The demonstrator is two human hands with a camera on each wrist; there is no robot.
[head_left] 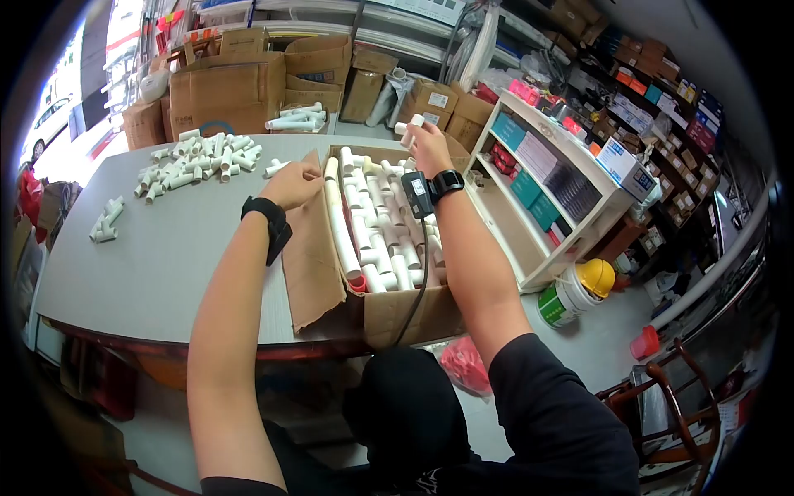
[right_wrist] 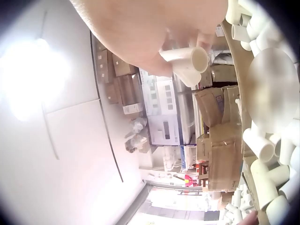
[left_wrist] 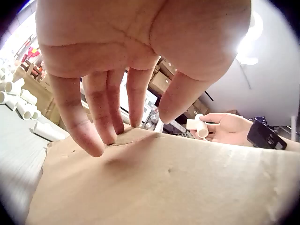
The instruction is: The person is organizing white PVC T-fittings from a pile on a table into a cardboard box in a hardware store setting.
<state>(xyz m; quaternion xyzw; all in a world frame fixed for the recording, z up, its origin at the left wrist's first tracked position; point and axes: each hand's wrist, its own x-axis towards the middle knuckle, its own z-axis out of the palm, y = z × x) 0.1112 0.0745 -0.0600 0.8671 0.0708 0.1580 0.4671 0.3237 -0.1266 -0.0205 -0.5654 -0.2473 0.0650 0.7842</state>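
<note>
White tee fitting (head_left: 409, 130): one, grasped in the right hand's (head_left: 431, 152) fingers, up by the box's far end!
Box (head_left: 413, 321): one, packed with fittings.
Left hand (head_left: 291, 186): fingers loose at one flap (head_left: 313, 260); left wrist view reveals all five, head view doesn't.

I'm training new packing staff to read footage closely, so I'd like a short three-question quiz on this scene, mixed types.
1. Multiple choice: What has the white pipe tee in its grip?
a) the left hand
b) the right hand
c) both hands together

2. True or false: Pipe fittings lie both in the open cardboard box and on the table.

3. Fill in the blank: The hard hat at the top of the white bucket is ____.

Key: 1 b; 2 true; 3 yellow.
</note>
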